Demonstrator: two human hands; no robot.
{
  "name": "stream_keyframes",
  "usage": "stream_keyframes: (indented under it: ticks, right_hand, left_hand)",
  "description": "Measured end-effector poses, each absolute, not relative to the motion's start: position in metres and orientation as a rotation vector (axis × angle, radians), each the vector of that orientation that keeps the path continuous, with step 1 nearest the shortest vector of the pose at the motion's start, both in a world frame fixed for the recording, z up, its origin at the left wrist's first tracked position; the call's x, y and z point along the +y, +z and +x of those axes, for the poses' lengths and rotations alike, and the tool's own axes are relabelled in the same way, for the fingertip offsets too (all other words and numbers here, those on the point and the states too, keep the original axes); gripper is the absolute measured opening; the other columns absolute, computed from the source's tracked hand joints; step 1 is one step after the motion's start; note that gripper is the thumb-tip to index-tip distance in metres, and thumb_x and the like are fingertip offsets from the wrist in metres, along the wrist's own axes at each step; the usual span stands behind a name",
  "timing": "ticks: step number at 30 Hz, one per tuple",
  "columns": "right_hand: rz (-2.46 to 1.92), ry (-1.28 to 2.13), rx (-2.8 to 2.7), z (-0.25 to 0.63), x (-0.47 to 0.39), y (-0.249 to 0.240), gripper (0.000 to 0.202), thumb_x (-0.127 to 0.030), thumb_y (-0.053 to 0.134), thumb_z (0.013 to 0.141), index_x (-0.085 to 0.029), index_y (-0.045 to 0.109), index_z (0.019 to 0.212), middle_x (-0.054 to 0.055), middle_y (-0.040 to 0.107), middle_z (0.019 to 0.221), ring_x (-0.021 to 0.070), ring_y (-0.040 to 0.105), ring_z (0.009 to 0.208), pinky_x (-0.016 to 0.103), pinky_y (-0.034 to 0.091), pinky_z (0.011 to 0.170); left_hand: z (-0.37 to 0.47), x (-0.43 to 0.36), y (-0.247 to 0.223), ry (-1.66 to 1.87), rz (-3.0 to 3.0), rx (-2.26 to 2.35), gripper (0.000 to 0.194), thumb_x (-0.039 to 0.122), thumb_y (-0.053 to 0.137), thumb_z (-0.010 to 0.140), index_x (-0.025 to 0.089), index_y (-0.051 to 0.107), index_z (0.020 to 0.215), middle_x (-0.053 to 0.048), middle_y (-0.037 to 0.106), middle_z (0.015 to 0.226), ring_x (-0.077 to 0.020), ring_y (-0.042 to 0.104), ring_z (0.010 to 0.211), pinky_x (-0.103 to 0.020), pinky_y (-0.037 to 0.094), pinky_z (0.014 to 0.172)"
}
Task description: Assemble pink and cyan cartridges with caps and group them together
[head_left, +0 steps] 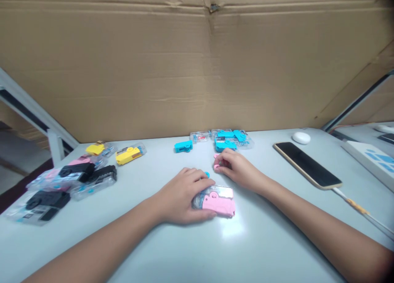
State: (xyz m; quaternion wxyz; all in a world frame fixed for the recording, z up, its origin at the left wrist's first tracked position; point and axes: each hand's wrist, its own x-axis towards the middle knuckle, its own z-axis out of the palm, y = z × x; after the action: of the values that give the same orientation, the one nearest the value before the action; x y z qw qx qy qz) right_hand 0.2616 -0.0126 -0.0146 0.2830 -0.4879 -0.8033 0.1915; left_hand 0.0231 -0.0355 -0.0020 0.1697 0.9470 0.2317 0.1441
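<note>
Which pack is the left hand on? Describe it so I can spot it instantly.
On the pale table, in front of the cardboard wall, look at the near centre. The left hand rests on a clear pack holding a pink piece, the only pack lying apart from the piles.

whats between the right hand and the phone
Nothing: in the head view, only bare table lies between the right hand and the phone.
</note>
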Motion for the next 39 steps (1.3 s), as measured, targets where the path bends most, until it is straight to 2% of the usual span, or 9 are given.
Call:
stream_keyframes:
  ticks: [3, 9, 11, 14, 17, 23, 29, 34, 39]
  right_hand:
    - [-1.297, 0.645, -2.074, 0.262, -0.020, -0.004, 0.007, -0.023, 0.061, 0.088, -0.020, 0.063, 0.082, 0.003, 0.064, 0.088, 0.0181, 0.058, 0.083, 0.031, 0.044, 0.075]
    - [-1.275, 1.284, -1.876, 0.258, -0.051, 0.021, 0.011, -0.029, 0.061, 0.088, -0.021, 0.066, 0.083, 0.001, 0.065, 0.082, 0.0166, 0.060, 0.077, 0.030, 0.046, 0.071]
    - [-1.267, 1.335, -1.866, 0.254, -0.058, 0.020, 0.012, -0.032, 0.064, 0.087, -0.021, 0.067, 0.083, 0.002, 0.064, 0.088, 0.0170, 0.061, 0.082, 0.031, 0.047, 0.076]
    - [-1.251, 1.292, -1.908, 0.249, -0.062, 0.012, 0.015, -0.036, 0.066, 0.086, -0.022, 0.068, 0.083, 0.003, 0.058, 0.106, 0.0181, 0.059, 0.095, 0.031, 0.046, 0.084]
    - [-1.274, 1.263, -1.906, 0.245, -0.064, 0.005, 0.014, -0.035, 0.062, 0.089, -0.023, 0.065, 0.084, 0.003, 0.056, 0.111, 0.0177, 0.058, 0.096, 0.031, 0.046, 0.081]
    - [-1.333, 1.115, -1.879, 0.237, -0.069, -0.001, 0.012, -0.030, 0.059, 0.087, -0.022, 0.058, 0.078, 0.003, 0.060, 0.100, 0.0153, 0.055, 0.076, 0.029, 0.044, 0.065]
    - [-1.392, 1.111, -1.813, 0.233, -0.069, -0.004, 0.010, -0.030, 0.059, 0.087, -0.023, 0.054, 0.082, -0.003, 0.055, 0.070, 0.0141, 0.048, 0.063, 0.026, 0.036, 0.053]
    - [-1.348, 1.118, -1.821, 0.233, -0.069, -0.001, 0.010, -0.027, 0.060, 0.086, -0.023, 0.052, 0.085, -0.003, 0.055, 0.075, 0.0131, 0.048, 0.064, 0.025, 0.036, 0.055]
    - [-1.315, 0.904, -1.950, 0.234, -0.071, -0.001, 0.005, -0.020, 0.060, 0.086, -0.022, 0.059, 0.081, 0.000, 0.059, 0.085, 0.0145, 0.054, 0.072, 0.027, 0.042, 0.063]
  left_hand:
    - [0.023, -0.035, -0.002, 0.419, 2.696, 0.666, 0.059, 0.058, 0.063, 0.080, 0.021, 0.056, 0.126, -0.011, 0.058, 0.114, -0.0271, 0.053, 0.104, -0.042, 0.039, 0.096]
    - [0.024, -0.035, -0.005, 0.417, 2.702, 0.689, 0.059, 0.055, 0.066, 0.079, 0.021, 0.056, 0.126, -0.009, 0.059, 0.110, -0.0253, 0.054, 0.101, -0.041, 0.040, 0.093]
    - [0.025, -0.034, -0.005, 0.418, 2.700, 0.697, 0.056, 0.055, 0.066, 0.079, 0.021, 0.057, 0.123, -0.008, 0.059, 0.108, -0.0249, 0.054, 0.100, -0.040, 0.040, 0.093]
    - [0.025, -0.033, -0.006, 0.430, 2.691, 0.712, 0.052, 0.055, 0.065, 0.079, 0.021, 0.058, 0.118, -0.008, 0.060, 0.106, -0.0244, 0.055, 0.099, -0.039, 0.040, 0.092]
    - [0.026, -0.033, -0.007, 0.442, 2.684, 0.712, 0.050, 0.055, 0.065, 0.080, 0.021, 0.059, 0.117, -0.007, 0.061, 0.104, -0.0241, 0.055, 0.098, -0.039, 0.040, 0.091]
    - [0.026, -0.033, -0.008, 0.458, 2.677, 0.717, 0.050, 0.056, 0.064, 0.080, 0.021, 0.058, 0.116, -0.007, 0.062, 0.101, -0.0248, 0.055, 0.094, -0.039, 0.041, 0.089]
    - [0.027, -0.032, -0.006, 0.472, 2.680, 0.724, 0.049, 0.055, 0.062, 0.082, 0.021, 0.056, 0.117, -0.007, 0.063, 0.099, -0.0253, 0.055, 0.095, -0.040, 0.040, 0.088]
    - [0.028, -0.033, -0.006, 0.465, 2.685, 0.732, 0.048, 0.056, 0.061, 0.083, 0.020, 0.057, 0.114, -0.008, 0.062, 0.100, -0.0252, 0.054, 0.095, -0.040, 0.041, 0.088]
    - [0.027, -0.032, -0.008, 0.482, 2.698, 0.731, 0.044, 0.055, 0.063, 0.082, 0.021, 0.058, 0.110, -0.007, 0.061, 0.099, -0.0248, 0.054, 0.095, -0.039, 0.041, 0.088]
